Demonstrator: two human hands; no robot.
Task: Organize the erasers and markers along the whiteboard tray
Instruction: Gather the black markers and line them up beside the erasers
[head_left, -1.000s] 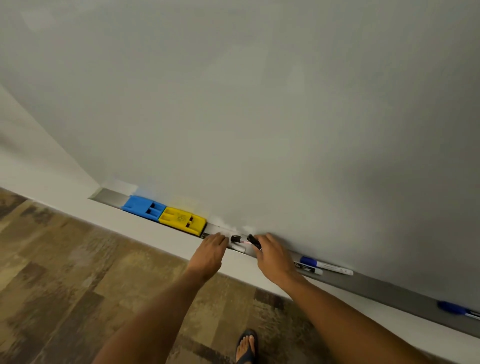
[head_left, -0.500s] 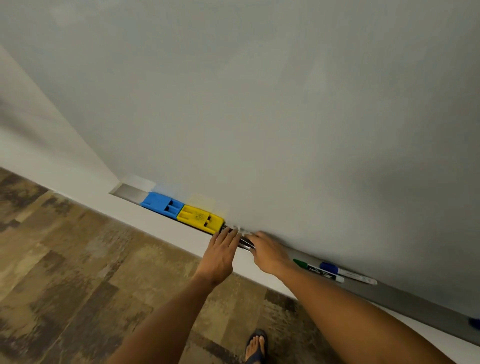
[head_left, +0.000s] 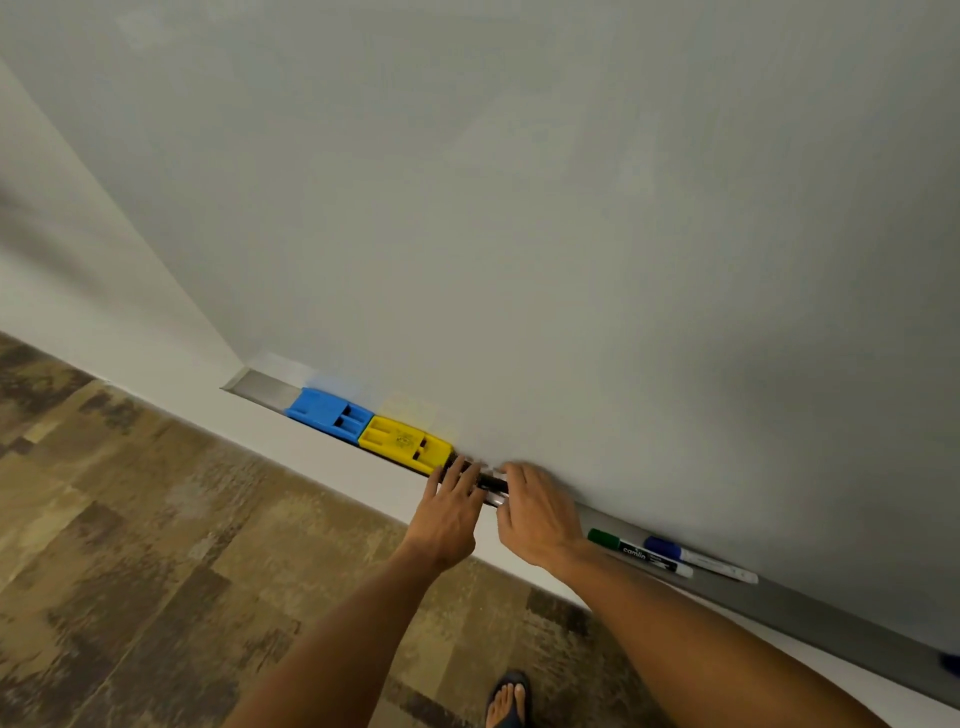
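Your left hand (head_left: 451, 514) and right hand (head_left: 535, 512) both rest on the black markers (head_left: 491, 484) in the tray (head_left: 810, 608), just right of the yellow eraser (head_left: 404, 442); whether either grips them, you cannot tell. The blue eraser (head_left: 328, 410) touches the yellow one's left end, and green (head_left: 639, 552) and blue (head_left: 698, 559) markers lie further right.

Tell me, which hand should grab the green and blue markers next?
Probably the right hand. The green marker and blue marker lie on the tray just to its right, while the left hand sits farther away, beside the yellow eraser, and would have to cross over.
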